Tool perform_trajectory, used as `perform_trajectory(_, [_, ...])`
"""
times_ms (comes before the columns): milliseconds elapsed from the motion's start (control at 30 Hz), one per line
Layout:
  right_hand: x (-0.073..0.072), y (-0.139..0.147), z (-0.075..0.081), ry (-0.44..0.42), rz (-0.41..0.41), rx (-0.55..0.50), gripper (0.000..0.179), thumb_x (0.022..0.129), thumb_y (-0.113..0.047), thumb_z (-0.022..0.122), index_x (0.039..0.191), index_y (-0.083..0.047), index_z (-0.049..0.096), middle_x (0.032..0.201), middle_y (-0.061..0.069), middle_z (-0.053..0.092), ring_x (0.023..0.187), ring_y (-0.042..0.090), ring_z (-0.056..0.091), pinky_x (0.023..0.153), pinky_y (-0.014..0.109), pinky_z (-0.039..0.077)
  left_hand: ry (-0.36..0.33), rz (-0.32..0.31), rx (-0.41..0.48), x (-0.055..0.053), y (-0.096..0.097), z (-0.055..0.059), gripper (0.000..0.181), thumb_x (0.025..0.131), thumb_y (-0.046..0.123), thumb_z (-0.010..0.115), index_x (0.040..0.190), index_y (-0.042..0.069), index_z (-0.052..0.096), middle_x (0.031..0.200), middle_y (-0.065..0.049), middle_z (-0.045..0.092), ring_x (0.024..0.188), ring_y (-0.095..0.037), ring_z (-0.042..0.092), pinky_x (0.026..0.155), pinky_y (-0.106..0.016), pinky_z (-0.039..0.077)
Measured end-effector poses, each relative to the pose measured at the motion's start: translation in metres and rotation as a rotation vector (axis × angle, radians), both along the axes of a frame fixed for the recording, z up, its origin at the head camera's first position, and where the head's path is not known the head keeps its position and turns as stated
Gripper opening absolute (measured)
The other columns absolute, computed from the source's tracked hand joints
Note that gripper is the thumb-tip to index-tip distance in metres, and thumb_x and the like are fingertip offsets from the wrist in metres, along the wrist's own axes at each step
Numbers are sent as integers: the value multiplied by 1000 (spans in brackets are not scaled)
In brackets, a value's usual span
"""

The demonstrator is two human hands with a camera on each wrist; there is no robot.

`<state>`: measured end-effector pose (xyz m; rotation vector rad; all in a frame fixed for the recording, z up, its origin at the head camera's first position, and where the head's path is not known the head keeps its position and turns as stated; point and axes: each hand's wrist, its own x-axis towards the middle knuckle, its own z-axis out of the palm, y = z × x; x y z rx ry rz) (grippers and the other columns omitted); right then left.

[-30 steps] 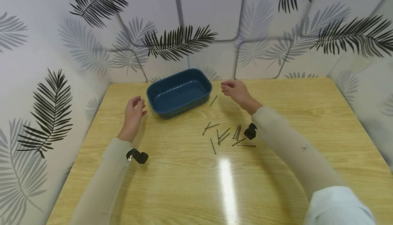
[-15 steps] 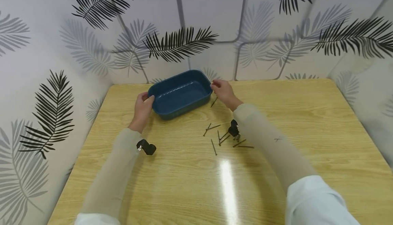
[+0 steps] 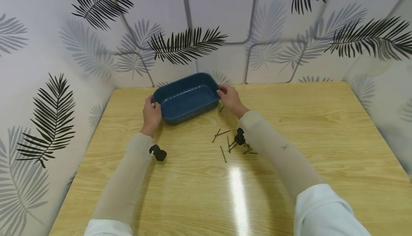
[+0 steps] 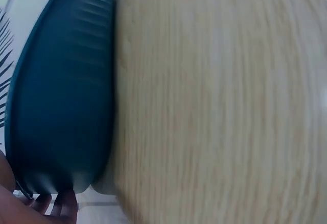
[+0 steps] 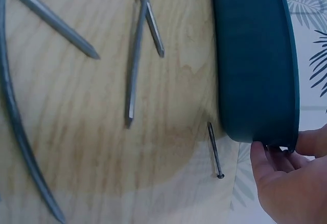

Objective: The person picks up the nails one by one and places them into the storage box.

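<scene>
A dark blue rectangular dish with rounded corners sits at the back of the table, slightly angled. My left hand grips its left end, thumb at the rim; in the left wrist view the fingertips lie under that end. At the opposite end my right hand holds the rim between thumb and fingers. The right wrist view shows the right hand with the thumb at the rim and fingers against the outer wall. Inside, the dish holds nothing visible.
Several loose nails lie in front of the dish, some hidden under the right forearm. One nail lies close to the dish's right end. Behind the wooden table rises a leaf-patterned wall.
Both hands have moved inward from beside the dish and taken hold of its two ends. The dish has hardly shifted, and the nails lie as before.
</scene>
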<state>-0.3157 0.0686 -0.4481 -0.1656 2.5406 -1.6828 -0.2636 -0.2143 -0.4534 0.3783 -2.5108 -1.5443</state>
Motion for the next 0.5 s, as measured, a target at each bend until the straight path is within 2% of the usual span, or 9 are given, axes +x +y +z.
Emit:
perform_trajectory(267, [6, 5, -2, 36, -11, 6, 39, 97, -15, 48, 132, 1, 46, 121, 17, 54, 110, 26, 53, 88, 34, 44, 80, -51, -104, -2, 0, -3, 45, 98, 8, 32, 141, -3, 28, 141, -20, 36, 128, -27, 37, 100, -41, 33])
perform_trajectory(500, [15, 7, 0, -19, 13, -66, 38, 94, -12, 53, 129, 2, 49, 115, 18, 57, 104, 26, 56, 83, 33, 47, 63, -89, -144, 0, -10, -7, 46, 98, 9, 31, 142, -3, 27, 141, -21, 35, 127, -28, 38, 100, -42, 33])
